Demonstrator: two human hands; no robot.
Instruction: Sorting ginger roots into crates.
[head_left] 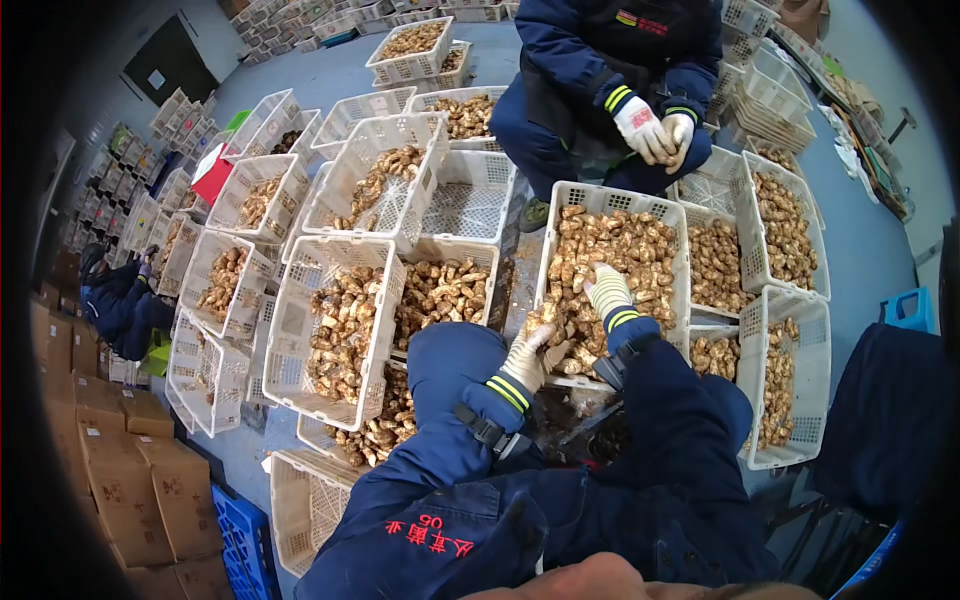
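Note:
A white plastic crate (pixel 684 262) full of brown and cream mushrooms (pixel 625 245) stands in front of me. My left hand (pixel 526 360), in a pale striped knit glove, is closed around a mushroom (pixel 541 334) at the crate's near left corner. Over the middle of the heap, my right hand (pixel 609 293) wears the same kind of glove. Its fingers are stretched out and touch the mushrooms, with nothing plainly held in them; the fingertips are partly lost among the mushrooms.
Crates of mushrooms are stacked on my left (pixel 330 330) and right (pixel 785 380). Across from me sits a person with gloved hands (pixel 655 135) together. Another person (pixel 125 300) works at far left. Cardboard boxes (pixel 125 480) and a blue pallet (pixel 243 545) stand lower left.

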